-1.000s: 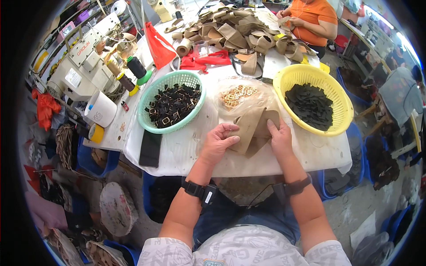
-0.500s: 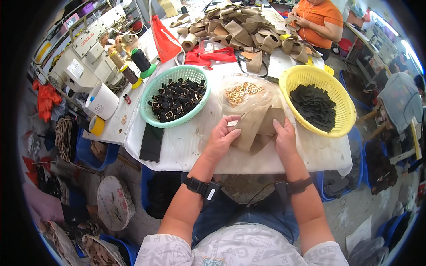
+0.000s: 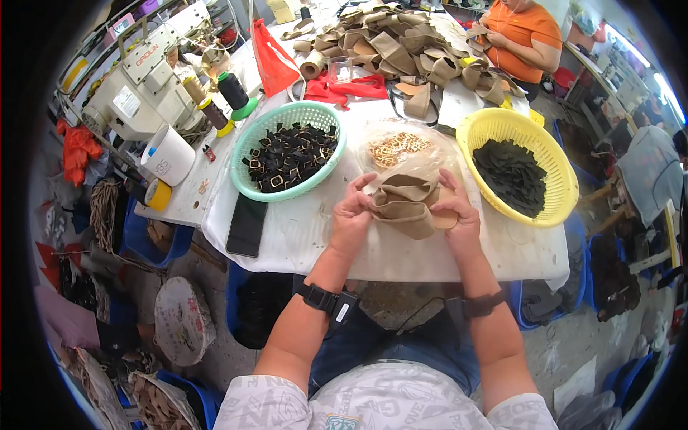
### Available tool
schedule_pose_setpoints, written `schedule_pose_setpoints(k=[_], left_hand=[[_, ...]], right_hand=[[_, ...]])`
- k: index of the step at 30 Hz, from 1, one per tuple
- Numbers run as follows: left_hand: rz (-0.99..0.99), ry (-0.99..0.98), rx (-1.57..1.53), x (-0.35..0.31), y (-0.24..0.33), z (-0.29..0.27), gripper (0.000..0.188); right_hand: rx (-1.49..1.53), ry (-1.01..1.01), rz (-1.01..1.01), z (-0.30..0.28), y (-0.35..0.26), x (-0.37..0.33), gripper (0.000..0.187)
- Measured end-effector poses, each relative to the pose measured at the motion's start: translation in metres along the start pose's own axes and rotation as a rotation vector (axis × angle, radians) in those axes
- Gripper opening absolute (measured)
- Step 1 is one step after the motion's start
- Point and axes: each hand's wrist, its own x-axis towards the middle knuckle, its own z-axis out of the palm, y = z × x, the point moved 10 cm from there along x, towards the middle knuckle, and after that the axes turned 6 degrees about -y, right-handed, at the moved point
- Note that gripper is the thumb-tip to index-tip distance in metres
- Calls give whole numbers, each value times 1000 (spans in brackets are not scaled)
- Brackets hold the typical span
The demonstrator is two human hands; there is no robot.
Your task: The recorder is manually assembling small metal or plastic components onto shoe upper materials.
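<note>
Piece (image 3: 405,214), tan, centre of frame: left hand (image 3: 352,217), right hand (image 3: 460,218) grasp opposite sides; handling step, next move likely wants both steady.

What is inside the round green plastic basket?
Small black fabric pieces with golden square buckles lie heaped in the green basket; their heap covers its bottom, which cannot be seen.

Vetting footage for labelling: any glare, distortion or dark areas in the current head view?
Head view, centre: brown piece reasonably clear; head view, table: front edge looks bowed; head view, upper right: tube light blown out; head view, under table: floor dimmer.
</note>
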Motion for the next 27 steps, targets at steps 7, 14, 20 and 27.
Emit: schedule_pose_setpoints(k=[7, 14, 20, 27], left_hand=[[13, -14, 4, 3, 6, 6, 30], [58, 13, 297, -3, 5, 3, 28], [110, -23, 395, -1, 20, 15, 21], [-47, 48, 552, -3, 7, 11, 17]], right_hand=[[58, 130, 220, -12, 25, -9, 42], [777, 132, 486, 2, 24, -12, 27], [306, 256, 384, -21, 43, -21, 11], [138, 140, 361, -7, 24, -16, 14]])
